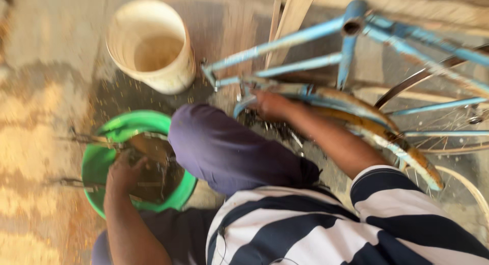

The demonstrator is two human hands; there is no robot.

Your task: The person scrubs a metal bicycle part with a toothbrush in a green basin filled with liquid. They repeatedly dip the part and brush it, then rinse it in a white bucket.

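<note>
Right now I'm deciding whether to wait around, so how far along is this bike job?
Done so far: the blue bike frame lies stripped on the ground, its seat tube open. In hand: the left hand reaches among metal parts in the green basin, while the right hand grips the frame near the dark, greasy crank area. Left: the wheel rim and loose parts remain unassembled. The picture is blurred.

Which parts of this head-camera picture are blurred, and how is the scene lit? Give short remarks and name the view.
Head view: motion blur smears the whole frame, worst at the blue bicycle frame and the wheel spokes; the left hand in the green basin and the right hand lack sharp edges; light is soft and even, with no glare, only a damp dark patch beside the cream bucket.
</note>
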